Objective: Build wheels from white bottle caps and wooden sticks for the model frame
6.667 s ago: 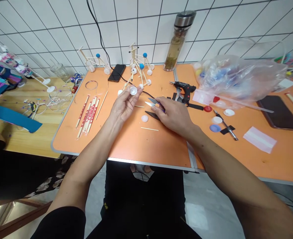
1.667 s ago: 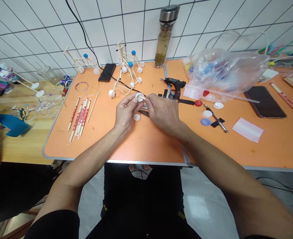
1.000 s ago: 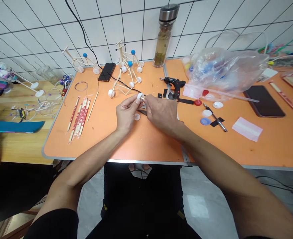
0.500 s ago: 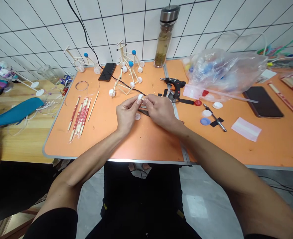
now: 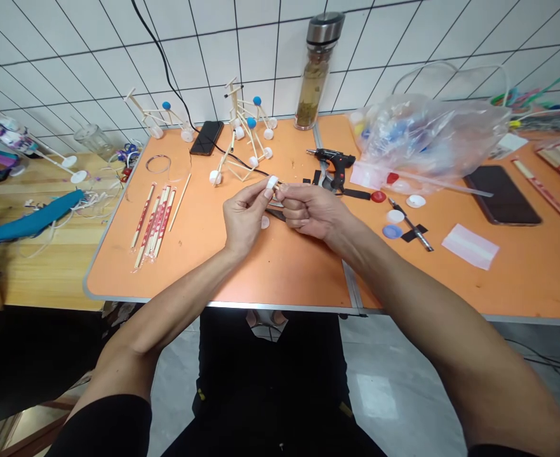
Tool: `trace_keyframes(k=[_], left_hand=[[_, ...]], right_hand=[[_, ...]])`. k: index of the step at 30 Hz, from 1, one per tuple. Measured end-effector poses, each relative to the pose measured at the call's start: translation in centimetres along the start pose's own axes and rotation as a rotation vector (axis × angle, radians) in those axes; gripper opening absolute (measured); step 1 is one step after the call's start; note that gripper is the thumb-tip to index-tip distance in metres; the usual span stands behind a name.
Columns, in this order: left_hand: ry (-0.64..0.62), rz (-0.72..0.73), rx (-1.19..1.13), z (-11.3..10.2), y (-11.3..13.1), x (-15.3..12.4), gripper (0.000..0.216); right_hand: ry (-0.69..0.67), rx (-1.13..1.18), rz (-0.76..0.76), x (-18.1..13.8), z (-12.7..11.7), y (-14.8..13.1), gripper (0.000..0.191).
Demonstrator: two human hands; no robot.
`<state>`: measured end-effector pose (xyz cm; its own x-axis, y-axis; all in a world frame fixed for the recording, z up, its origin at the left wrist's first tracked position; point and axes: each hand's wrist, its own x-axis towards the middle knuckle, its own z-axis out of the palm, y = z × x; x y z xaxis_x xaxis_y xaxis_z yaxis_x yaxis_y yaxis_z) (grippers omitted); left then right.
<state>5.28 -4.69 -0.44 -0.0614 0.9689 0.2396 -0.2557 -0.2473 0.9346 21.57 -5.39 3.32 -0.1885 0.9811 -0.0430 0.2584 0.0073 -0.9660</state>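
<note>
Over the middle of the orange table, my left hand pinches a small white bottle cap between thumb and fingers. Right beside it, my right hand has its fingers curled round a thin wooden stick, most of it hidden by the fingers. The stick's end is at the cap; whether it is fixed there I cannot tell. Beneath the hands lie a dark tool, partly covered, and a translucent cap.
Behind the hands stand stick-and-cap models and a glass tea bottle. A black glue gun lies right of them, with loose caps and a pen beyond. Wrapped chopsticks lie left, a plastic bag back right.
My right hand has turned, so its curled fingers now show from the side. The cap in my left hand has tilted and risen slightly.
</note>
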Motion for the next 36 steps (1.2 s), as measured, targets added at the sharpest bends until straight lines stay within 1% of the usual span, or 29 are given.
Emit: trace_keyframes(k=[1,2,4,5,6,7,8,12,16,18,21,23,25,28,29,31,32,34,35,36], left_hand=[[-0.005,0.006,0.001,0.0,-0.1,0.0,0.012],[-0.006,0.004,0.006,-0.1,-0.2,0.0,0.012],[-0.004,-0.018,0.024,-0.2,-0.5,0.0,0.011],[0.003,-0.034,0.027,-0.2,-0.6,0.0,0.011],[0.01,-0.052,0.022,-0.2,-0.8,0.1,0.012],[0.011,-0.07,0.006,-0.1,-0.9,0.2,0.013],[0.006,-0.09,-0.018,-0.1,-1.1,0.4,0.014],[-0.01,-0.185,-0.12,-0.3,-1.6,1.6,0.016],[0.016,-0.267,-0.196,-1.3,-1.5,3.1,0.014],[0.011,-0.308,-0.231,-1.8,-1.2,3.7,0.011],[-0.021,-0.366,-0.255,-2.2,-0.7,4.1,0.008],[-0.029,-0.39,-0.255,-2.3,-0.4,4.3,0.014],[-0.019,-0.395,-0.254,-2.4,-0.3,4.5,0.023],[-0.005,-0.388,-0.265,-2.6,-0.2,4.9,0.031],[-0.006,-0.39,-0.277,-2.8,-0.2,5.0,0.032],[-0.008,-0.402,-0.309,-3.0,0.0,5.3,0.031],[-0.006,-0.411,-0.327,-3.1,0.2,5.3,0.032],[0.001,-0.429,-0.357,-3.2,0.6,5.4,0.035],[0.004,-0.437,-0.367,-3.2,0.8,5.5,0.038],[0.003,-0.446,-0.372,-3.1,0.9,5.5,0.04]], right_hand=[[0.008,-0.018,-0.01,0.0,0.0,0.0,0.025],[0.065,-0.12,-0.061,-0.1,0.1,0.2,0.026],[0.228,-0.485,-0.203,-0.4,0.3,0.5,0.029],[0.273,-0.677,-0.252,-0.6,0.5,0.7,0.03],[0.29,-0.835,-0.272,-0.8,0.7,0.8,0.031],[0.293,-0.942,-0.269,-0.9,0.8,1.0,0.033],[0.289,-0.998,-0.254,-0.9,0.9,1.1,0.035],[0.284,-0.998,-0.202,-0.6,0.8,1.1,0.039],[0.272,-0.948,-0.213,-0.6,-0.4,1.0,0.036],[0.187,-0.895,-0.268,-1.1,-1.2,0.9,0.032],[-0.052,-0.836,-0.367,-1.9,-2.0,0.8,0.025],[-0.188,-0.837,-0.397,-2.5,-1.7,0.9,0.022],[-0.27,-0.869,-0.408,-3.0,-0.8,1.1,0.023],[-0.319,-0.94,-0.44,-3.4,0.0,1.1,0.025],[-0.318,-0.951,-0.443,-3.3,-0.1,0.9,0.024],[-0.256,-0.959,-0.409,-2.9,-1.0,0.6,0.021],[-0.196,-0.96,-0.367,-2.6,-1.7,0.4,0.022],[-0.001,-1.057,-0.233,-1.9,-3.4,0.2,0.029],[0.068,-1.109,-0.168,-1.5,-4.1,0.3,0.032],[0.104,-1.146,-0.12,-1.1,-4.6,0.5,0.034]])
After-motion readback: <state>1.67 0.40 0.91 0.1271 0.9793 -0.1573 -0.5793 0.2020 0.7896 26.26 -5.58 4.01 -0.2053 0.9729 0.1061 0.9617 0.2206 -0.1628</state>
